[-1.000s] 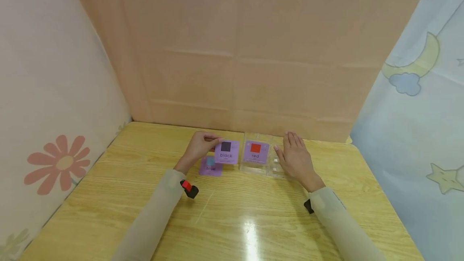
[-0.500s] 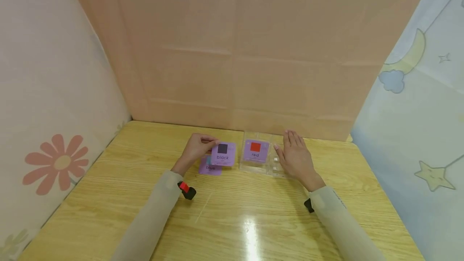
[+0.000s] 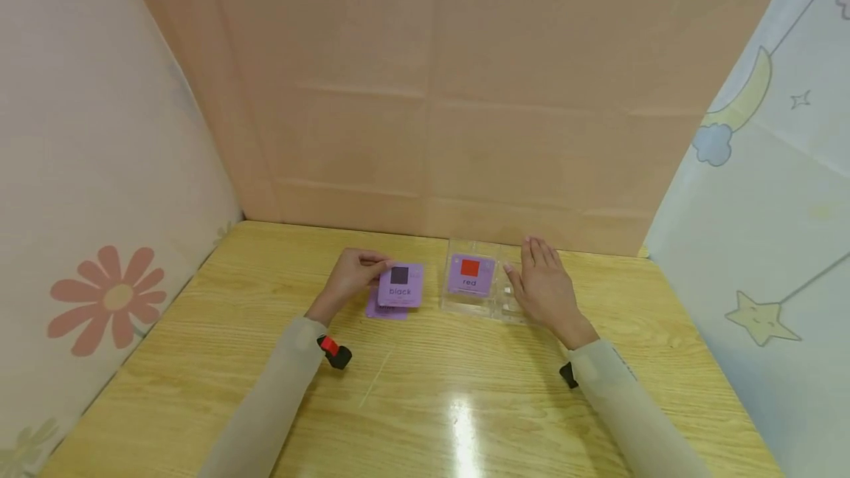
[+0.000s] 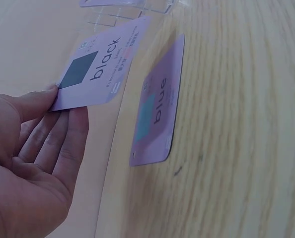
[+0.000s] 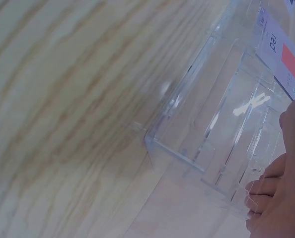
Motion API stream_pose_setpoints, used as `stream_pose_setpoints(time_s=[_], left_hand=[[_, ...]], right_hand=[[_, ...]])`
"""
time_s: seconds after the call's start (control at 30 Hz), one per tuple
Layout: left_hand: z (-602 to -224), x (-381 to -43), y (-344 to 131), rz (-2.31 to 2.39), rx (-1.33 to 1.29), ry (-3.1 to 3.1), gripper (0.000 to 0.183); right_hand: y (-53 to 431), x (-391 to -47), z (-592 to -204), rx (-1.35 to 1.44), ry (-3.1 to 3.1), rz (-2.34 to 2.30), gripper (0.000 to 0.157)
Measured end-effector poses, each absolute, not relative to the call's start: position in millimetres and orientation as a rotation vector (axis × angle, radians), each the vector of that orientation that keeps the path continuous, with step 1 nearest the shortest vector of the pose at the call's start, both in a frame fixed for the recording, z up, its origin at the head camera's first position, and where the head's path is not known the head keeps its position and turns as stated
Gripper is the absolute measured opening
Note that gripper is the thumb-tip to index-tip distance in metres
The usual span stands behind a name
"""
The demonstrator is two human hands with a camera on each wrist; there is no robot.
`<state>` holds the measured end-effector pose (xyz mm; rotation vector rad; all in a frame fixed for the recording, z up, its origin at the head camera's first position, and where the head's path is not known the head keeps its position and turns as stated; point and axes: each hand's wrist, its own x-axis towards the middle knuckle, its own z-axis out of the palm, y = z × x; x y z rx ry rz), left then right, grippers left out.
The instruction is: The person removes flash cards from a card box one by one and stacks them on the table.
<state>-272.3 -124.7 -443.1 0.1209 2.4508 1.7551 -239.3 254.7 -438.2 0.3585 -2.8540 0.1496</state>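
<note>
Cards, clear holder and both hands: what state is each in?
Left hand: pinching the black card.
Black card: held raised, face showing.
Blue card: lying on the table, face up.
Red card: in the clear holder.
Clear holder: on the table.
Right hand: fingers straight, beside red card.

card labelled "black" [image 4: 102, 64], card "blue" [image 4: 160, 106], card "red" [image 3: 471, 276]

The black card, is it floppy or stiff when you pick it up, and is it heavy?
Probably stiff: the left hand pinches the black card near one edge, and it looks flat, with no clear droop. It's likely light, because it looks thin. Pushed along a table, it would probably slide, not roll, being flat and squarish.
</note>
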Motion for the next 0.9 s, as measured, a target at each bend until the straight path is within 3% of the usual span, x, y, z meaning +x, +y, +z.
stream_pose_setpoints(time_s=[0.9], left_hand=[[-459.2,-271.6,-144.1,1.672,0.068,2.416,0.025]], right_hand=[[254.3,-236.7,-436.7,0.381,-2.808,0.130,0.073]])
